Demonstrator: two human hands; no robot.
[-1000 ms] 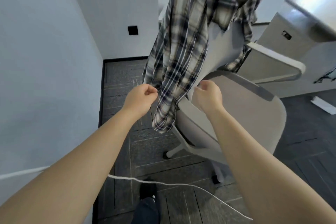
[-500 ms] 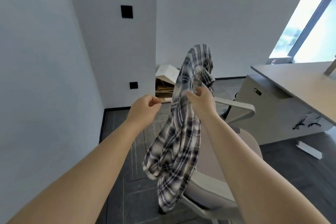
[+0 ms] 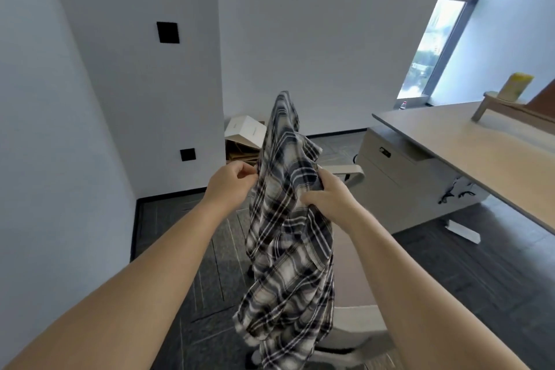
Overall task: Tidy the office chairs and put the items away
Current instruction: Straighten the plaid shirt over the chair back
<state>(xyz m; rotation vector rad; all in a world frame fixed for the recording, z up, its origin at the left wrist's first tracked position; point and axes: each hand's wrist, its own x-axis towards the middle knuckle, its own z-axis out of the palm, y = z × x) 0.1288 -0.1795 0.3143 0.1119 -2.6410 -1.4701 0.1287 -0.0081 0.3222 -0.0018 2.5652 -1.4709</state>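
Observation:
A plaid black, grey and white shirt [image 3: 288, 264] hangs bunched in front of me, held up off the chair. My left hand [image 3: 231, 183] pinches its left edge between thumb and fingers. My right hand [image 3: 327, 195] grips a fold of the cloth on the right side. Below and behind the shirt stands the light grey office chair [image 3: 357, 318]; its seat shows at the lower right and its curved armrest [image 3: 351, 173] just past my right hand. The shirt hides most of the chair.
A light wooden desk [image 3: 468, 141] with a drawer cabinet [image 3: 399, 177] stands to the right. On the desk a small wooden stand carries a yellow item [image 3: 515, 90]. Cardboard boxes [image 3: 244, 138] lean in the corner. White walls close in on the left; the floor is dark carpet.
The view has tilted up from the chair to the room. The shirt has come off the chair back into both hands, and my left hand now pinches its edge.

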